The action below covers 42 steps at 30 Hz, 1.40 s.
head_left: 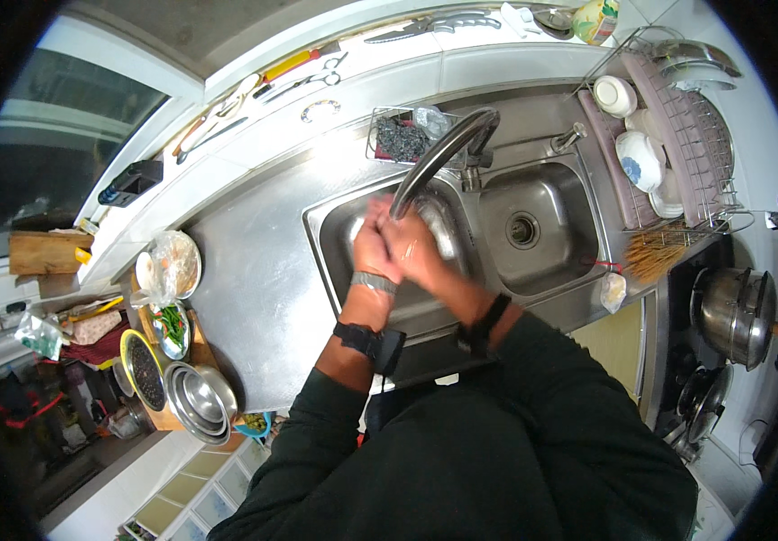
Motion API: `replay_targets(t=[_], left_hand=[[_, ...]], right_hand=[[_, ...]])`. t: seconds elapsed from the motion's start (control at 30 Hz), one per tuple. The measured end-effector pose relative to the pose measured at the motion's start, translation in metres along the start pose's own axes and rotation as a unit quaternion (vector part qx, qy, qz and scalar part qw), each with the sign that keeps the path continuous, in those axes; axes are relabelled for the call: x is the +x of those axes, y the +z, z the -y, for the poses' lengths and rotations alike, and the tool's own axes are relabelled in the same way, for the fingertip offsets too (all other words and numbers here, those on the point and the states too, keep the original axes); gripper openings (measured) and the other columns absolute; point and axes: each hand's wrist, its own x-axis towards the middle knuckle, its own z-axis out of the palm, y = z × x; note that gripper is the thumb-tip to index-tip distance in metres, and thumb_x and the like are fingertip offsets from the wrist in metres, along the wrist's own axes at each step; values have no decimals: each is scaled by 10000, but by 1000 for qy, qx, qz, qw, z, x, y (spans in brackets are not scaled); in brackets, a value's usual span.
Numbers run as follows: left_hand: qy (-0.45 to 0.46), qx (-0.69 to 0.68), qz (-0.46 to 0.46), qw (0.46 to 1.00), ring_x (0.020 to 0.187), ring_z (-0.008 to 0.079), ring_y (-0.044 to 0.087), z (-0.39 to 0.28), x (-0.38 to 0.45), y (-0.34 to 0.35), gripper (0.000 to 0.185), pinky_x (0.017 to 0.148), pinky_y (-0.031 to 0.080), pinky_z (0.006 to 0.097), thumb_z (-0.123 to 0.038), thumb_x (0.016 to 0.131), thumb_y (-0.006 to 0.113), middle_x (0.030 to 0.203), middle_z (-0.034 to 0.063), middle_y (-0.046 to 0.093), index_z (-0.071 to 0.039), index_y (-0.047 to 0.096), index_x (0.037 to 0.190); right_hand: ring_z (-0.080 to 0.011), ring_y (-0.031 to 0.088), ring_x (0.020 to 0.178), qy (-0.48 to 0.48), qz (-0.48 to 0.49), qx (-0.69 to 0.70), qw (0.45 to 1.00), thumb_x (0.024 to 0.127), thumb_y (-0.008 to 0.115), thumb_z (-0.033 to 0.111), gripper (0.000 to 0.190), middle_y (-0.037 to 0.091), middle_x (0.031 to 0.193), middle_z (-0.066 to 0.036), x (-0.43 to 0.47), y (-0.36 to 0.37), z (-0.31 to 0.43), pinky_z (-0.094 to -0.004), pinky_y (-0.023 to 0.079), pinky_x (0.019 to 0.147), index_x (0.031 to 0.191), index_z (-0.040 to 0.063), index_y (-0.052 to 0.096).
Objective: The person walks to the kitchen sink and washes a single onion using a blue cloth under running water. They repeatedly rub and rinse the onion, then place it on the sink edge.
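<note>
My left hand and my right hand are pressed together over the left basin of a stainless steel double sink. The curved metal faucet ends right above them, and wet glints show on the skin. Motion blurs the fingers, and I see no object between the palms. A metal-banded watch circles my left wrist, with a black strapped device farther up that arm; another black strap is on my right forearm. The right basin has a drain strainer in its floor.
Behind the faucet, a wire basket holds dark scouring mesh. Bowls fill a dish rack at the right, near a steel pot. Metal bowls and a plate of chillies stand left. Scissors and knives lie on the ledge.
</note>
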Motion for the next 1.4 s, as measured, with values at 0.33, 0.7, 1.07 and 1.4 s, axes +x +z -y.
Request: replay_targets(t=[0.33, 0.7, 1.07, 1.4], left_hand=[[89, 39, -19, 995, 1194, 280, 734, 5, -14, 17, 400, 1109, 570, 465, -378, 1156, 607, 1374, 102, 760, -66, 707, 1385], [26, 13, -10, 1000, 913, 229, 727, 2, 1, -6, 145, 861, 643, 425, -227, 1124, 638, 1035, 71, 724, -99, 669, 1186], [41, 185, -151, 970, 649, 225, 653, 21, 6, 19, 468, 551, 573, 409, -569, 1134, 595, 799, 52, 631, -120, 623, 1005], [75, 368, -114, 920, 1131, 265, 745, 17, -56, 19, 586, 835, 678, 450, -114, 1081, 713, 1362, 133, 689, -86, 446, 1602]], right_hand=[[-533, 642, 1298, 19, 65, -118, 991, 1033, 573, 201, 461, 659, 1428, -305, 11, -40, 47, -596, 517, 1101, 1455, 18, 610], [-382, 427, 1607, -90, 160, -344, 921, 1156, 500, 485, 742, 417, 1751, -234, 8, -70, 6, -545, 294, 1327, 1709, 5, 381], [-285, 737, 1186, 5, 70, 49, 996, 1075, 748, 228, 575, 677, 1430, -223, -54, -77, -2, -411, 600, 1002, 1538, -45, 544], [-141, 725, 947, 298, 46, 204, 931, 1073, 743, 156, 241, 790, 1090, -58, -22, -88, -27, -317, 596, 844, 1249, -6, 774]])
